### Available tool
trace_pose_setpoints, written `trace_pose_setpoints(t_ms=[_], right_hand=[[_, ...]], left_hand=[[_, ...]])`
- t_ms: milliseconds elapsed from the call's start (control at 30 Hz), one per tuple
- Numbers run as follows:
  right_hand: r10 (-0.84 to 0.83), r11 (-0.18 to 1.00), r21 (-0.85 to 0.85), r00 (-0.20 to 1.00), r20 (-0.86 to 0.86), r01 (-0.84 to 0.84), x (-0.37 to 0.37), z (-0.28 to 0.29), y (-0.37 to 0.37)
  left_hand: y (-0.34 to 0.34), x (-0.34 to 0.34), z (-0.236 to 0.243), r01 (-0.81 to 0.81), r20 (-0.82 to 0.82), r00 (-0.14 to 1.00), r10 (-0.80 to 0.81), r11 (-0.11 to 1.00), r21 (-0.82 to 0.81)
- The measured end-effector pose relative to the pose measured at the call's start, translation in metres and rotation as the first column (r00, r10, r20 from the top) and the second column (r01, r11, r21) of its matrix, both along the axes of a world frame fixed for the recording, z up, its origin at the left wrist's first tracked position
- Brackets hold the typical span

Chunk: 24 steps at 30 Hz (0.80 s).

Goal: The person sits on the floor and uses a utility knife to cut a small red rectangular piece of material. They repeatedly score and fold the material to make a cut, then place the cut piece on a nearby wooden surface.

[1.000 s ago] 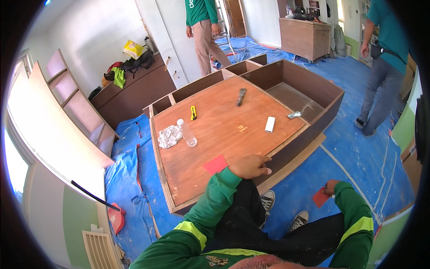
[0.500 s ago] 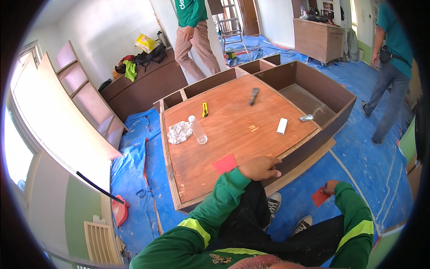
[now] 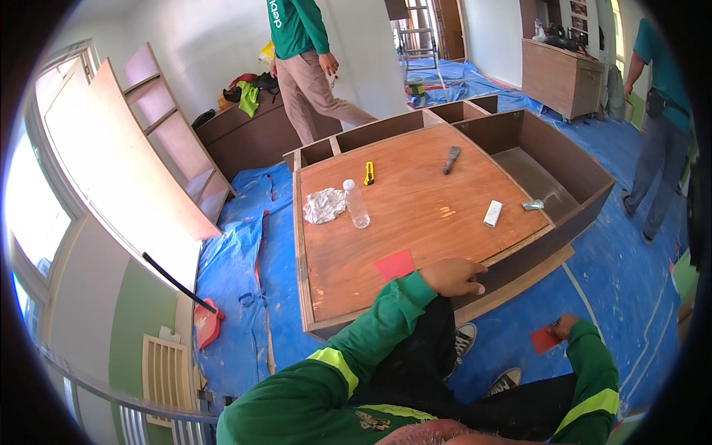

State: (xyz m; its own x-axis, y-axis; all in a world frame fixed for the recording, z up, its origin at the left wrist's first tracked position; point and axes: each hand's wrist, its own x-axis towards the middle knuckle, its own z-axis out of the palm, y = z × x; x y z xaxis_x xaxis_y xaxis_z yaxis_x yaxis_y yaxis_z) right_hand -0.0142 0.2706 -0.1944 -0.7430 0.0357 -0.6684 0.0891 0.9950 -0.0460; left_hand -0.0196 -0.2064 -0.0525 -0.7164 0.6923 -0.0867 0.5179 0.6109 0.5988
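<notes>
My left hand point(image 3: 454, 277) rests palm down on the near edge of a brown wooden cabinet point(image 3: 553, 216) lying on its side. Its fingers are partly bent but apart, with nothing in them. On the cabinet's reddish-brown panel, a red sheet of sandpaper point(image 3: 394, 265) lies beside my left wrist. Low at the right, my right hand point(image 3: 567, 326) pinches another red sandpaper sheet point(image 3: 544, 341) above the floor. Farther up the panel are a clear plastic bottle point(image 3: 357, 206), a crumpled white cloth point(image 3: 324, 205), a yellow cutter knife point(image 3: 369, 173), a putty knife point(image 3: 451, 160) and a white block point(image 3: 492, 213).
Blue plastic sheeting point(image 3: 245, 297) covers the floor. A co-worker in green point(image 3: 302, 44) stands behind the cabinet; another in teal point(image 3: 656, 111) is at the right. A red dustpan point(image 3: 208, 323) lies at the left, near a leaning shelf unit point(image 3: 167, 141). A stepladder point(image 3: 420, 48) stands farther back.
The whole view has shifted, so the cabinet appears farther right. The co-worker in green has moved left relative to the background. Both my hands keep nearly the same positions.
</notes>
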Motion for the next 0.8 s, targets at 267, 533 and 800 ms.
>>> trace_pose_setpoints(t_ms=[267, 533, 800], right_hand=[[-0.055, 0.998, -0.017, 0.998, 0.044, 0.055, 0.000, -0.002, 0.006], [0.013, 0.998, -0.061, 1.000, -0.017, -0.014, -0.005, -0.015, 0.015], [0.057, 0.998, -0.010, 0.995, -0.076, -0.058, -0.012, -0.032, 0.026]], left_hand=[[0.003, 0.004, 0.012, -0.015, -0.009, 1.000, 0.014, 0.999, -0.052], [0.002, -0.001, -0.002, -0.041, -0.012, 0.999, 0.041, 0.999, -0.029], [0.010, 0.001, 0.002, -0.030, -0.015, 0.999, 0.028, 0.991, -0.129]])
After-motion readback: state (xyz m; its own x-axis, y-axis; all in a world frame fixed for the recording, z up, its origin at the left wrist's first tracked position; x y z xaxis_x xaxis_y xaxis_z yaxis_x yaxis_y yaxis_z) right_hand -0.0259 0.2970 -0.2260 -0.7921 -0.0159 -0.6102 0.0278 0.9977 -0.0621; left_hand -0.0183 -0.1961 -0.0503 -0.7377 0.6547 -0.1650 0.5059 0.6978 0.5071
